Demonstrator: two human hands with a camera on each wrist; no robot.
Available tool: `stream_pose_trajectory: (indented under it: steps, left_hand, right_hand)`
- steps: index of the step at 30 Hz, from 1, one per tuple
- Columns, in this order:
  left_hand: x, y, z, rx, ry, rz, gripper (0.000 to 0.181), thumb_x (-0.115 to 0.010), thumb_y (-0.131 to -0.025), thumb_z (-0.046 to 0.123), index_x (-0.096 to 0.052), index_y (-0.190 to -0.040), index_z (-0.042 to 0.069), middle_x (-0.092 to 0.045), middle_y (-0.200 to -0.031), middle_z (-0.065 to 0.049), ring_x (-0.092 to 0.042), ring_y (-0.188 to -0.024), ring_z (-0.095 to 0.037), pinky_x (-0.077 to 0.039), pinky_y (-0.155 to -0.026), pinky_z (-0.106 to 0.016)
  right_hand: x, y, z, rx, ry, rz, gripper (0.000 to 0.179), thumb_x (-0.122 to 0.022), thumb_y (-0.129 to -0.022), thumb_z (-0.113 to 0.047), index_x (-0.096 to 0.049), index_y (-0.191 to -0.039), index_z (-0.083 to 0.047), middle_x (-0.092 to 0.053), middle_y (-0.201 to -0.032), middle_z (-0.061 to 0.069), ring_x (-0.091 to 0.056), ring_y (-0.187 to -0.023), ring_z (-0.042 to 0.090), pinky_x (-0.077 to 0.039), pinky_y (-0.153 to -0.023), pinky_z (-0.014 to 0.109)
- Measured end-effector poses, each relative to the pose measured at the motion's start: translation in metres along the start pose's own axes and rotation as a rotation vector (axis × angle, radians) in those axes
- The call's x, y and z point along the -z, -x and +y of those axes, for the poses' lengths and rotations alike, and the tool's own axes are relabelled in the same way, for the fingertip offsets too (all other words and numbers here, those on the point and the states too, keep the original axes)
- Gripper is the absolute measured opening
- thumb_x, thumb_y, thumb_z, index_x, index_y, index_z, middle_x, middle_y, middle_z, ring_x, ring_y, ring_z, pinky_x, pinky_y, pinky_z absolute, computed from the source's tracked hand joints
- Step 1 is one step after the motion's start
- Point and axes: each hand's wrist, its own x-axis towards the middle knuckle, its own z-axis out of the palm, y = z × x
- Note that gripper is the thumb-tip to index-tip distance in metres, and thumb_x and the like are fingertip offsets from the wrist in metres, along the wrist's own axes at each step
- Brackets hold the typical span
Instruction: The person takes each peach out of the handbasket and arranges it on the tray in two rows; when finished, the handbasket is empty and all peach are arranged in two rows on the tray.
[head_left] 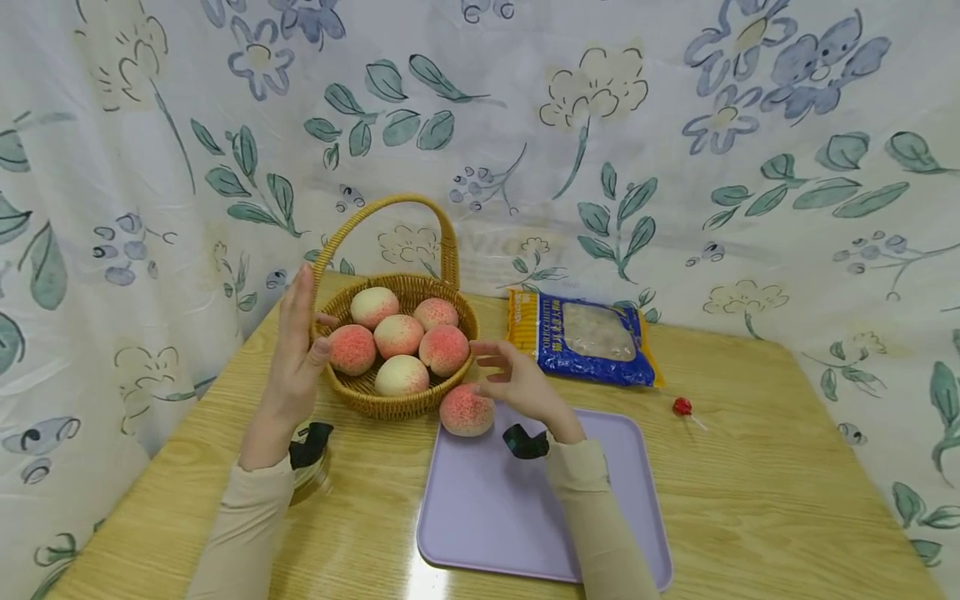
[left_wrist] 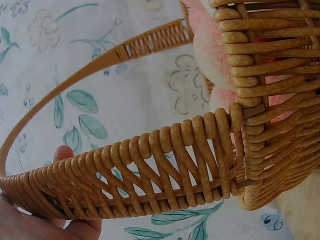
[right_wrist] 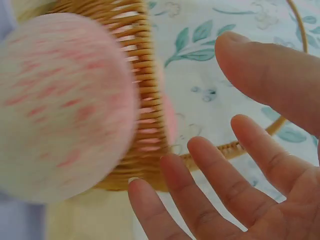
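A wicker basket (head_left: 397,407) with a tall arched handle (left_wrist: 150,175) holds several pink and cream peaches (head_left: 401,377). My left hand (head_left: 288,375) is at the handle's left side; in the left wrist view a fingertip shows past the wickerwork and other fingers lie beneath it. Just outside the basket's right rim, a single peach (head_left: 467,410) sits at the far left corner of a lilac tray (head_left: 487,508). Over that corner is my right hand (right_wrist: 250,195), its fingers spread and loosely bent beside the single peach, with nothing in the palm.
Behind the tray lies a blue and yellow pasta bag (head_left: 592,340). A red lollipop (head_left: 682,407) is to its right on the wooden table (head_left: 750,500). Partly behind my left wrist stands a round clear container (head_left: 311,479). Floral curtain (head_left: 495,125) hangs around the table's back and sides.
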Motion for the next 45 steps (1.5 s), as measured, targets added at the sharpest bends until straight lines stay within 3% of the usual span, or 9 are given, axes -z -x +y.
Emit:
stream_pose_trajectory:
  steps: [9,12,16,20,23,29,36,39,45]
  left_hand:
    - [-0.001,-0.001,-0.001,-0.039,0.003,0.012,0.084,-0.034,-0.098,0.059,-0.009,-0.154,0.002,-0.008,-0.164,-0.011,-0.029,-0.136,-0.013,-0.034,-0.093,-0.019]
    - [-0.002,-0.001,-0.001,-0.048,-0.007,0.014,0.083,-0.033,-0.099,0.059,-0.009,-0.154,0.001,-0.006,-0.164,-0.009,-0.027,-0.138,-0.013,-0.034,-0.094,-0.018]
    - [-0.004,-0.001,-0.002,-0.073,-0.026,0.019,0.080,-0.032,-0.100,0.057,-0.011,-0.155,0.003,-0.005,-0.164,-0.008,-0.029,-0.136,-0.011,-0.033,-0.095,-0.018]
    - [-0.004,0.000,-0.002,-0.083,-0.048,0.018,0.079,-0.031,-0.100,0.057,-0.012,-0.156,0.004,-0.005,-0.163,-0.019,-0.031,-0.135,-0.012,-0.033,-0.095,-0.018]
    - [-0.004,0.001,-0.002,-0.054,-0.067,0.005,0.082,-0.029,-0.099,0.060,-0.009,-0.156,0.005,-0.002,-0.161,-0.024,-0.039,-0.122,-0.016,-0.036,-0.086,-0.018]
    - [-0.005,0.002,-0.002,-0.013,-0.104,-0.004,0.082,-0.027,-0.098,0.062,-0.005,-0.157,0.009,0.001,-0.164,-0.014,-0.043,-0.102,-0.033,-0.035,-0.075,-0.021]
    - [-0.009,0.000,-0.002,-0.042,-0.139,0.024,0.080,-0.026,-0.100,0.061,-0.006,-0.157,0.009,0.000,-0.163,-0.019,-0.045,-0.104,-0.030,-0.036,-0.075,-0.025]
    - [-0.008,-0.001,-0.001,-0.039,-0.135,0.020,0.080,-0.026,-0.100,0.060,-0.006,-0.157,0.008,0.000,-0.163,-0.021,-0.044,-0.105,-0.028,-0.035,-0.075,-0.025]
    - [-0.008,0.002,0.000,-0.014,-0.109,0.003,0.082,-0.027,-0.100,0.059,-0.005,-0.156,0.003,0.002,-0.164,-0.012,-0.042,-0.107,-0.021,-0.033,-0.077,-0.020]
  right_hand:
    - [-0.003,-0.037,-0.020,0.004,0.081,0.028,0.053,-0.069,-0.091,-0.014,-0.049,-0.139,-0.009,-0.055,-0.136,0.013,-0.054,-0.123,0.031,-0.047,-0.101,0.046]
    - [-0.007,-0.048,-0.023,0.007,0.116,0.058,0.052,-0.069,-0.091,-0.014,-0.050,-0.139,-0.007,-0.055,-0.136,0.015,-0.053,-0.123,0.033,-0.045,-0.103,0.047]
    - [-0.014,-0.063,-0.025,0.004,0.125,0.061,0.052,-0.067,-0.091,-0.011,-0.049,-0.139,-0.004,-0.052,-0.140,0.016,-0.051,-0.126,0.033,-0.044,-0.104,0.045]
    - [-0.022,-0.078,-0.024,-0.018,0.182,0.041,0.051,-0.067,-0.091,-0.009,-0.049,-0.139,-0.003,-0.052,-0.142,0.013,-0.051,-0.128,0.032,-0.044,-0.104,0.042]
    - [-0.027,-0.087,-0.023,-0.042,0.276,0.016,0.048,-0.066,-0.091,-0.011,-0.051,-0.136,-0.004,-0.056,-0.138,0.014,-0.054,-0.124,0.031,-0.045,-0.102,0.041]
    - [-0.033,-0.098,-0.025,-0.087,0.459,-0.094,0.042,-0.073,-0.081,-0.013,-0.060,-0.120,-0.008,-0.065,-0.114,0.012,-0.059,-0.096,0.026,-0.049,-0.079,0.034]
    - [-0.032,-0.100,-0.030,-0.116,0.564,-0.209,0.050,-0.073,-0.076,-0.010,-0.051,-0.121,-0.010,-0.062,-0.112,0.009,-0.055,-0.086,0.022,-0.045,-0.068,0.027]
    - [-0.034,-0.100,-0.029,-0.100,0.616,-0.213,0.049,-0.070,-0.075,-0.008,-0.047,-0.117,-0.009,-0.059,-0.106,0.009,-0.055,-0.081,0.024,-0.044,-0.065,0.029]
    - [-0.038,-0.097,-0.024,-0.083,0.641,-0.177,0.058,-0.074,-0.072,-0.015,-0.047,-0.123,-0.011,-0.058,-0.114,0.009,-0.054,-0.091,0.029,-0.045,-0.076,0.034]
